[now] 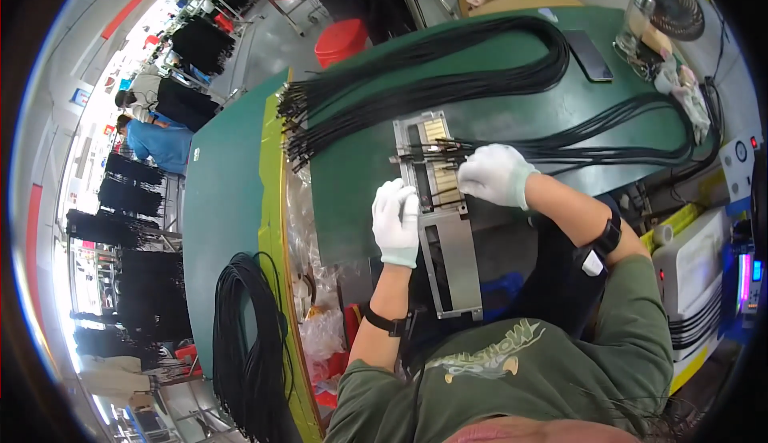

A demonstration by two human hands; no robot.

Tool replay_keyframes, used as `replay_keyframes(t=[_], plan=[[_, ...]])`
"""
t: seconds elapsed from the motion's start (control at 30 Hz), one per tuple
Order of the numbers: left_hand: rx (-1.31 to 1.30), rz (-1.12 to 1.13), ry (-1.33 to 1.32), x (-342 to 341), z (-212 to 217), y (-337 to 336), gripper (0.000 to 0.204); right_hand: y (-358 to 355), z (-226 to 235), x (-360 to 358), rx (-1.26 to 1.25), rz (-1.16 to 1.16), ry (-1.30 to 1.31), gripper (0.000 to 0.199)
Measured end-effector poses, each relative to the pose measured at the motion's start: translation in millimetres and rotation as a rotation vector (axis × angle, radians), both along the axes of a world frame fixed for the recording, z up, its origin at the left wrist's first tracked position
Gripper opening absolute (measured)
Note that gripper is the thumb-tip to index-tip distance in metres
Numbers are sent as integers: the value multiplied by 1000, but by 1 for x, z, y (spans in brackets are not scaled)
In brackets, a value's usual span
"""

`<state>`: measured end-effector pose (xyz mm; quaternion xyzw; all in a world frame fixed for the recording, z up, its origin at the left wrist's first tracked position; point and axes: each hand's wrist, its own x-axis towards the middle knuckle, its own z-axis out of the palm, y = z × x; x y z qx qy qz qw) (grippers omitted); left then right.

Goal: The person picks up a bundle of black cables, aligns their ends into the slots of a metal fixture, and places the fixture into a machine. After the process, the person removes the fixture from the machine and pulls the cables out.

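A metal fixture [456, 263] extends over the near edge of the green table, with a row of pale yellow blocks [445, 177] in its frame. Black cable ends lie across its upper part, and their bundle of black cables [560, 148] loops away to the right. My right hand [498, 175], in a white glove, is at the right side of the blocks with its fingers pinched together; what they hold is hidden. On the fixture's left side is my left hand [396, 223], also gloved, its fingers curled by the frame. Whether they grip anything is unclear.
A larger bundle of black cables [448, 75] lies farther back on the table [352, 211], beside a dark phone [588, 55]. At the right stand a fan [670, 7] and a white machine [692, 263]. More cables [248, 339] hang over the left table; a red stool [342, 41] is behind.
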<state>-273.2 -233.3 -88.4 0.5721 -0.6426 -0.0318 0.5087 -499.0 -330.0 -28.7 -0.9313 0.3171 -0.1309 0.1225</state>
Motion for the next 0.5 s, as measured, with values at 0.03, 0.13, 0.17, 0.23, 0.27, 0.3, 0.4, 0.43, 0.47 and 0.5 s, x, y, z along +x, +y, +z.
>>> replay_keyframes(t=[0.03,0.13,0.17,0.23,0.27,0.3,0.4,0.43,0.47,0.5], plan=[[12,14,-18,-2,2,0,13,1,0,1,65,-9,33,20],[54,47,-49,-5,7,7,13,1,-2,1,130,-15,81,21],[59,44,-40,-4,8,7,13,1,-2,1,129,-19,92,19],[74,35,-22,-4,8,8,13,3,-2,2,130,-22,105,18],[74,35,-20,-4,8,6,13,2,-1,3,142,-21,121,18],[66,29,-23,-2,5,5,13,1,0,4,156,-20,138,19],[74,9,-21,0,1,3,14,-2,0,4,161,-11,129,19],[51,10,-7,2,-1,-4,13,-5,-1,3,142,-1,98,20],[40,8,12,2,-3,-6,13,-2,-3,1,134,7,72,20],[29,15,26,4,-4,-3,12,-1,-4,2,160,9,76,20]])
